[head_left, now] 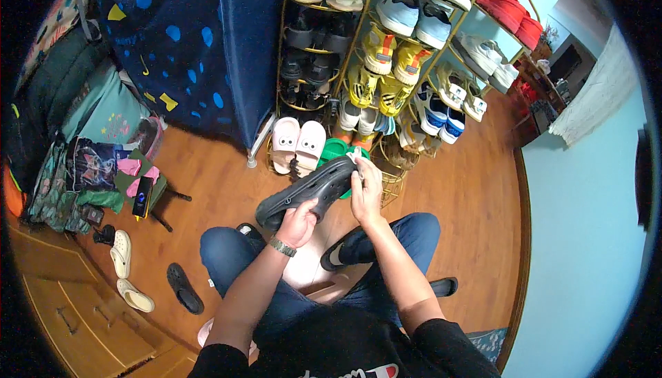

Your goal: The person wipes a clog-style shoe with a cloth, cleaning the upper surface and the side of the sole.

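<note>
The wooden floor (476, 185) carries the gold shoe rack (356, 39). On the rack's tiers stand yellow sneakers (378, 48), light blue sneakers (398, 13), blue-and-white sneakers (434, 114) and, at its upper right, red shoes (503, 7). Pink slippers (285, 146) sit at the rack's foot. Left of the rack, nearer the person, the floor bears cream clogs (121, 254) and a dark clog (185, 288).

Left grip (298, 224) holds black clog (303, 190); right grip (367, 188) touches cloth (354, 152), perhaps.
</note>
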`<state>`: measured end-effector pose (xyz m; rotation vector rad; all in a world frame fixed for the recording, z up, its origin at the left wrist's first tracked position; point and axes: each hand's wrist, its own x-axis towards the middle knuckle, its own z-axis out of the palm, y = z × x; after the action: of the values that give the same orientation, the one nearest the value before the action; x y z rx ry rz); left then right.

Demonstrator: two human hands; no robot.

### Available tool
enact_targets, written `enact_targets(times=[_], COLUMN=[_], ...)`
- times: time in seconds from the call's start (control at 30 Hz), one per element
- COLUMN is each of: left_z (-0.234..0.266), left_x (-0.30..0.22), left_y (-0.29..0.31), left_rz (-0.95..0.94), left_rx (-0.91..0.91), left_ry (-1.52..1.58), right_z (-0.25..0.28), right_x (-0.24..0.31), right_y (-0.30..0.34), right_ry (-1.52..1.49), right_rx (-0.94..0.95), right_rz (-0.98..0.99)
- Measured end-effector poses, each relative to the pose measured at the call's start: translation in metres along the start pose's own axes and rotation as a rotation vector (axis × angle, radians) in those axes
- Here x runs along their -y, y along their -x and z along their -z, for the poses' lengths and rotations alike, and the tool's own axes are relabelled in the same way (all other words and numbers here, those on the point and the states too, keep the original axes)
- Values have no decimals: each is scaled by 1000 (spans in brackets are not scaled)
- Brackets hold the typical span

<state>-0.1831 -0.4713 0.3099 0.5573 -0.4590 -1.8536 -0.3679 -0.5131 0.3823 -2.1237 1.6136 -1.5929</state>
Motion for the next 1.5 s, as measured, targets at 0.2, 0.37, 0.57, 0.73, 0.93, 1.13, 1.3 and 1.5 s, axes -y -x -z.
enact_targets(times=[0.2,0.37,0.57,0.73,0.93,1.13,1.3,1.5], left_z=[-18,-8,-44,-21,-37,-39,-27,-36], left_x=[2,3,-17,-12,-14,-15,-14,-16], left_y=[-1,-7,1,-4,-8,-7,-7,-6], left_rz=[6,2,35,41,24,29,71,72], left_rx=[-55,12,126,140,64,100,48,104], left_ry=[56,65,127,226,179,162,193,191], right_z=[-8,-8,-11,-14,-26,-12,-26,-11], right_x=[12,58,5,26,11,6,35,19], right_y=[3,16,-3,27,10,-3,46,-7], right_ry=[-35,-169,147,-106,-9,80,-102,169], right_rx=[9,372,-3,414,192,193,299,134], right_rz=[63,445,153,349,264,284,298,195])
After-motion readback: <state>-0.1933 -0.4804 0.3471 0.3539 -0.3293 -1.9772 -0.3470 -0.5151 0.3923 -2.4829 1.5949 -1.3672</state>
